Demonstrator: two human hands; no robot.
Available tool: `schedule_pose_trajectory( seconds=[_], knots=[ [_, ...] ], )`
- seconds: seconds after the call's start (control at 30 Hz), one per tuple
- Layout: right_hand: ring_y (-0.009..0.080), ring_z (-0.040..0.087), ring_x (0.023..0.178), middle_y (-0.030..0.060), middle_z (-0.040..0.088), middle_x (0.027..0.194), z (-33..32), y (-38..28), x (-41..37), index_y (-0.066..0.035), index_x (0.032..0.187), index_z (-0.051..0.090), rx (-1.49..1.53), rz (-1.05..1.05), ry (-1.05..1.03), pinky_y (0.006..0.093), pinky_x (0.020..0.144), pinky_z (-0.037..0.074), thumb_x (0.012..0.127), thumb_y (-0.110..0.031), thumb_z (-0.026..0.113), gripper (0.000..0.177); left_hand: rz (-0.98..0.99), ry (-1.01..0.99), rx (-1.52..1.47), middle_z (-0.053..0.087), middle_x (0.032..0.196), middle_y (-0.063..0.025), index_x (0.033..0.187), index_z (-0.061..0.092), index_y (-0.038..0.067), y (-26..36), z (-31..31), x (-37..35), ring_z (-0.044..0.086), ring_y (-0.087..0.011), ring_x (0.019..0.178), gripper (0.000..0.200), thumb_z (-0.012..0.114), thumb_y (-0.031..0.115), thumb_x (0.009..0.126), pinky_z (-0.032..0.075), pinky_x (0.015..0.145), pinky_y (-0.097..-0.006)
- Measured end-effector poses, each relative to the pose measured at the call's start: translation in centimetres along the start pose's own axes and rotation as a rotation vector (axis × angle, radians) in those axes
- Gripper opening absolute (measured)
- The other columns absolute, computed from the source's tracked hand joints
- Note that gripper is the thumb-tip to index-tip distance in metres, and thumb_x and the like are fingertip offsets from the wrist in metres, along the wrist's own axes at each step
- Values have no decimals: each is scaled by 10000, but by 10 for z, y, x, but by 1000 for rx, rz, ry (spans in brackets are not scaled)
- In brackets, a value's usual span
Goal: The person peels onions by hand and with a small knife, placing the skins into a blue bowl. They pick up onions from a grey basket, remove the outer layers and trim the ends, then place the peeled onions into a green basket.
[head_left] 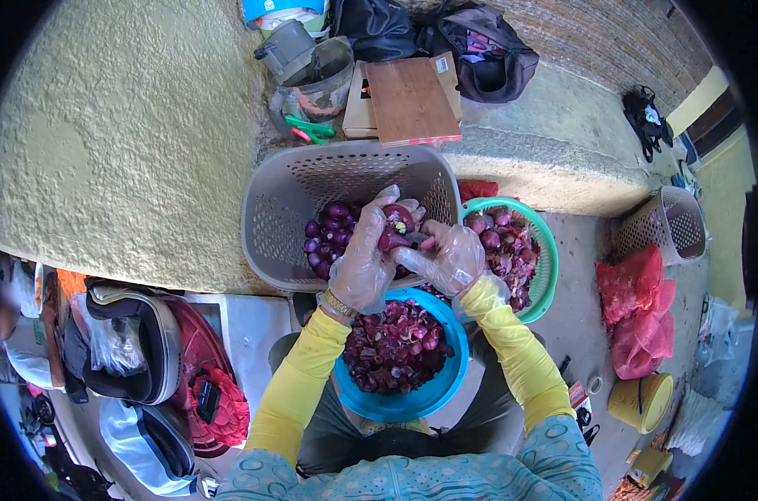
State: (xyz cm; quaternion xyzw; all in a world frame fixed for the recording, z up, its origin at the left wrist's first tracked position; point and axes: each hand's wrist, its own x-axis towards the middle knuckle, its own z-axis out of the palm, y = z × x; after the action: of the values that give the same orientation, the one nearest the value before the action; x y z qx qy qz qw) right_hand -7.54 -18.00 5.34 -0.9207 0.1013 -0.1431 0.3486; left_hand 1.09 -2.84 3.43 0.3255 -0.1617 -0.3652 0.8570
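Observation:
Both hands wear clear plastic gloves and meet above the grey perforated basket. My left hand is wrapped around a red onion, whose pale end faces up. Close against that onion, my right hand has its thumb and fingers drawn together. A small pinkish bit shows at its fingertips, but I cannot make out what it is. Smooth purple peeled onions lie in the basket below. Between my knees stands a blue basin full of onion skins.
A green colander of unpeeled onions stands right of the basket. Behind are a wooden board, green-handled scissors and bags on a ledge. Red mesh sacks and a yellow bucket sit at right; more bags lie at left.

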Motion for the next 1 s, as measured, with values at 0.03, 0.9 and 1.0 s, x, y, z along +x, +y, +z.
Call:
schedule_pose_trajectory(
  seconds=[0.03, 0.9, 1.0],
  knots=[
    [359, 695, 637, 135, 697, 687, 0, -1, 0, -65, 871, 725, -8, -2, -19, 474, 589, 545, 777, -679, 761, 622, -6, 2, 7, 527, 1431, -171, 1522, 374, 90, 0, 0, 0, 487, -304, 1389, 509, 412, 391, 1114, 424, 1165, -487],
    [342, 668, 602, 151, 664, 672, 0, 1, 0, -25, 958, 731, 6, 25, -43, 440, 583, 516, 810, -600, 784, 596, -1, 1, 69, 527, 1438, -175, 1521, 372, 87, 2, 2, -1, 487, -301, 1393, 508, 404, 393, 1116, 395, 1183, -460],
    [397, 683, 657, 177, 681, 704, 0, 7, 2, -44, 978, 741, 66, 38, -115, 482, 622, 536, 851, -648, 713, 618, -11, 5, 62, 529, 1437, -175, 1515, 381, 87, 1, 1, -1, 490, -305, 1388, 505, 419, 391, 1113, 411, 1170, -462]
  ],
)
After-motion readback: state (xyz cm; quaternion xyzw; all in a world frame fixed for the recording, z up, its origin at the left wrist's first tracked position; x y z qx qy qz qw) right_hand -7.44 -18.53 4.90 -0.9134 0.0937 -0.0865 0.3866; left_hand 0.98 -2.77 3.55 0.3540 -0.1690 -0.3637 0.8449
